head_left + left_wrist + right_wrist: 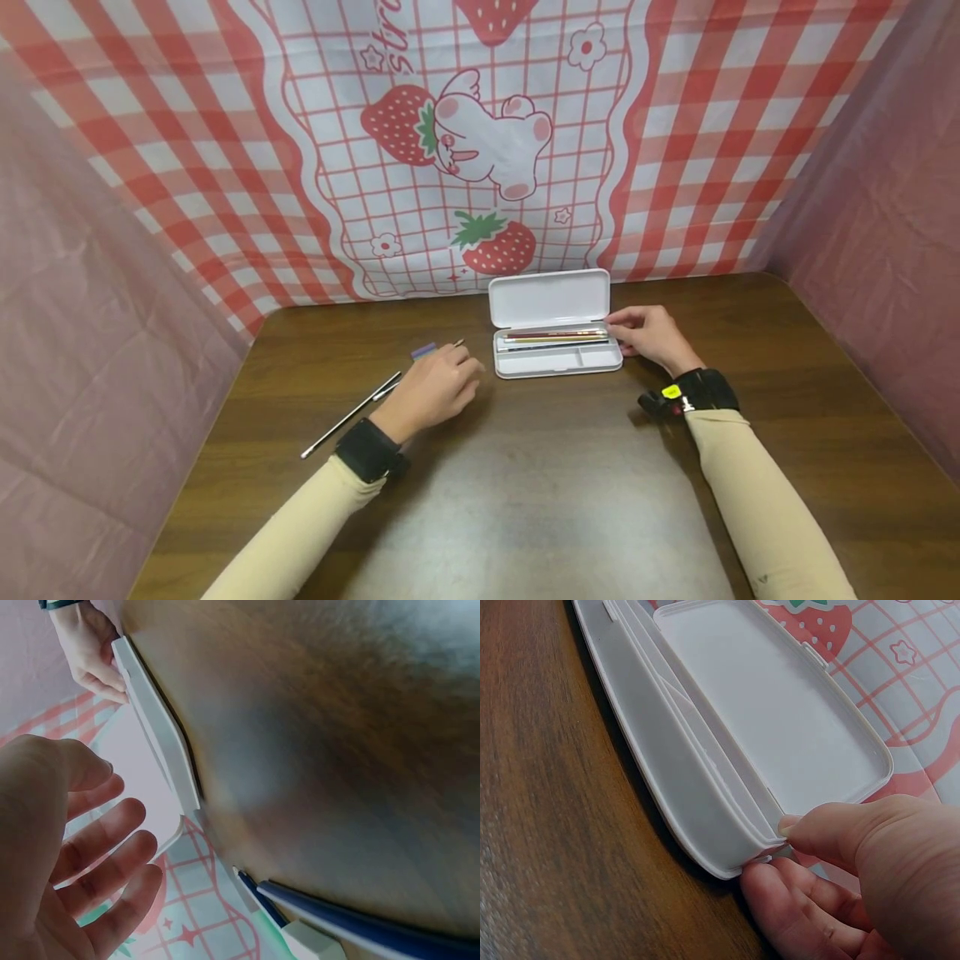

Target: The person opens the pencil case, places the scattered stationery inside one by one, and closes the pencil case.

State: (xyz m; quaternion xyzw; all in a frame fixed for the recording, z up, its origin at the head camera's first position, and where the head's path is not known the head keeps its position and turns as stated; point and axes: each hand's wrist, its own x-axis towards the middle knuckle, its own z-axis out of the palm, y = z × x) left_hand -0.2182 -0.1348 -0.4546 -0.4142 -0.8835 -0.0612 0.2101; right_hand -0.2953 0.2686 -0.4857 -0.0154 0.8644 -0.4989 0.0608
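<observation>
A white pencil case (525, 363) stands with its lid (551, 298) raised, and several pencils (555, 337) lie along its rear compartment. At the case's right end my right hand (651, 337) pinches the rim, thumb on top and fingers against the outside, as the right wrist view shows. To the left of the case hovers my left hand (438, 387), its fingers (112, 874) loosely bent with nothing between them. Beside it are a dark pencil (345, 421) and a purple-and-blue sleeved eraser (422, 352), partly hidden by that hand in the head view.
A brown wooden table (525, 500) carries everything. Directly behind the case hangs a red checked cloth (690, 167) with strawberry prints, and pinkish curtains (90, 350) close off both sides.
</observation>
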